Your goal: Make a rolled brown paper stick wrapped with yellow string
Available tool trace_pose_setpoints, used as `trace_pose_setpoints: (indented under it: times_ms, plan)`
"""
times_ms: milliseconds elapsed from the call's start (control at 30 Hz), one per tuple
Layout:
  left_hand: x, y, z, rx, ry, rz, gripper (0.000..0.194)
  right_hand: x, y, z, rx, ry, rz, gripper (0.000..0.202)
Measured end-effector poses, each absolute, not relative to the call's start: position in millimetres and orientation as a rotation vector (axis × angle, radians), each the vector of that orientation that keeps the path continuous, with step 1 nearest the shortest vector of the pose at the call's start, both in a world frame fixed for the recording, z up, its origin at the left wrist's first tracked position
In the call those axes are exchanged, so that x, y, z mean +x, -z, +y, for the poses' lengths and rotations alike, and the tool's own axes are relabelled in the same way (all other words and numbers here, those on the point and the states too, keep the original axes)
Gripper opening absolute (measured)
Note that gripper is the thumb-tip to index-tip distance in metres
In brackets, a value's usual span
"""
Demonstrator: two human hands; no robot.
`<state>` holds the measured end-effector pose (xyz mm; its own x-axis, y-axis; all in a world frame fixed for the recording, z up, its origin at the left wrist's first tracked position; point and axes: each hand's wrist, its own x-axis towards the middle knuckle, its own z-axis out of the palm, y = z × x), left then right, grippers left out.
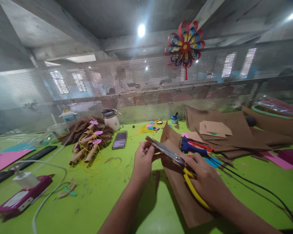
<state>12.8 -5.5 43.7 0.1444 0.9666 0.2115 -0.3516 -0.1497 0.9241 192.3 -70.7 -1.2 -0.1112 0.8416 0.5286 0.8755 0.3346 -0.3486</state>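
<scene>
My right hand (202,170) is closed round the yellow handles of a pair of scissors (169,152), whose metal blades point up and to the left. The blade tips reach my left hand (143,156), which pinches a small piece of brown paper (149,140) between thumb and fingers. Beneath the scissors a long strip of brown kraft paper (179,191) stretches toward me, its upper end standing up behind the blades. Whether the pinched piece is still joined to the strip I cannot tell. Just beyond my right hand lies a blue glue gun (194,146) with a black cord.
Rolled paper tubes (88,146) with yellow strings and pink tags lie left, near a white jar (111,120) and phone (120,139). Stacked brown paper (234,130) is at right. A purple power strip (26,196) with a white cable sits front left. A perforated screen (141,94) stands behind.
</scene>
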Motion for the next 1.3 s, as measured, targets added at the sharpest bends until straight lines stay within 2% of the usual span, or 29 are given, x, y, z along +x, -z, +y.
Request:
trace_pose_setpoints:
  times_ms: [467,800,1300]
  plan:
    - [12.4,-44.0,-5.2,1.177,-1.314,0.707,0.024,194.8,2.0,-70.9,-1.483,0.068,-1.933,0.05]
    - [11.8,-41.5,-2.3,1.226,-1.357,0.775,0.018,194.5,0.3,-71.8,-1.477,0.039,-1.942,0.06]
    - [13.9,-42.1,-4.7,1.211,-1.296,0.692,0.026,194.1,0.3,-70.8,-1.474,0.124,-1.947,0.056]
